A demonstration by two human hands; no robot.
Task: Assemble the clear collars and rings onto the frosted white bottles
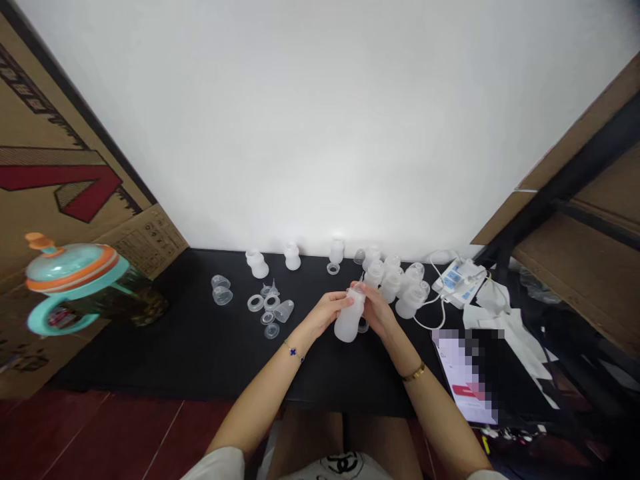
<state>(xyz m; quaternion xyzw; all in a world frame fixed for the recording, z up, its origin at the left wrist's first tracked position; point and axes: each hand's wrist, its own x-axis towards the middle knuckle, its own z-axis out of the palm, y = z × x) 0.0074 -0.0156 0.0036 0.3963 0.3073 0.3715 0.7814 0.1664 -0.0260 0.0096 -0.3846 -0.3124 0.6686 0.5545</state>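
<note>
A translucent white baby bottle [347, 323] is tilted between my hands above the black table. My left hand [327, 310] is closed around its upper side. My right hand [376, 307] is closed at its neck, where a pointed clear piece sticks up. Behind my right hand a ring [363, 326] is partly hidden. Left of my hands lie white rings [255, 303], clear nipples [271, 289] and a clear cap [284, 311]. Several capped bottles [411, 300] stand close together to the right.
Uncapped bottles [293, 256] stand along the wall, and two clear domes [221, 295] lie farther left. A large turquoise-lidded jug [75, 280] stands at the left. On the right are a power strip [460, 280] with white cables, a tablet-like screen [465, 380] and papers [505, 320].
</note>
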